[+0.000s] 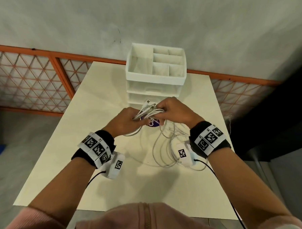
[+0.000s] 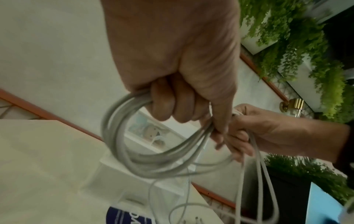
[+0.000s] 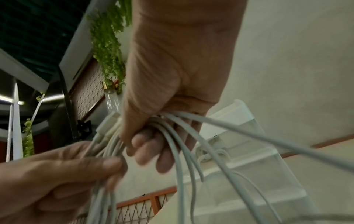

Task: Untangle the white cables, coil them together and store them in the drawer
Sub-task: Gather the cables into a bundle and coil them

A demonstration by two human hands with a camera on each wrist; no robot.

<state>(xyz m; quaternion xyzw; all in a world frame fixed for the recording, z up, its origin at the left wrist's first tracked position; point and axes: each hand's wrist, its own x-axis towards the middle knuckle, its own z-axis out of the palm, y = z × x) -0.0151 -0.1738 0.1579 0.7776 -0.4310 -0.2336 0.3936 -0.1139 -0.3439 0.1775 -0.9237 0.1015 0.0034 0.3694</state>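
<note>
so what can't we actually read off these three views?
- Cable count: strands bunch inside the left hand and right hand; white cables motion-blurred in left wrist view.
- Round blue label: mostly covered by hands, text unreadable.
- Drawer unit: lower drawer fronts behind the hands, open or closed unclear.

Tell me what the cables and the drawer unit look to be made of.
White cables: likely a soft plastic or rubber jacket with a matte finish; they bend in loose loops. Plug tips look metallic.
Drawer unit: looks like hard plastic, with an opaque white top tray and translucent drawers.
</note>
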